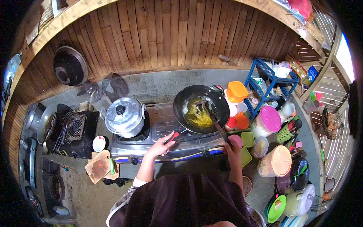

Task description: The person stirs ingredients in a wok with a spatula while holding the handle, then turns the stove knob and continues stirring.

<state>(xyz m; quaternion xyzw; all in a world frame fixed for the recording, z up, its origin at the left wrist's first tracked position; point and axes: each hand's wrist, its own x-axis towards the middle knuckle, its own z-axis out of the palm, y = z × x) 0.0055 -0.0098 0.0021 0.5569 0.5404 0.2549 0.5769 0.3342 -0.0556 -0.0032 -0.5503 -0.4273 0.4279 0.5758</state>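
Note:
A black wok [181,113] sits on the right burner of the gas stove [162,130], with a yellow mass in oil [202,118] at its bottom. My left hand [162,146] is closed round the wok's red and black handle [172,137]. In my right hand [233,150] is the long handle of a dark spatula [216,124]. Its blade dips into the yellow food, whose exact kind I cannot make out. On the left burner, beside the wok, stands a lidded silver pot [124,119].
A cutting board [99,166] with a green-handled knife [112,166] lies at left, near a charred hearth [72,132]. Right of the wok are several food containers [236,92], a blue rack [270,81] and a pink-lidded tub [269,118]. A bamboo wall [170,41] rises behind.

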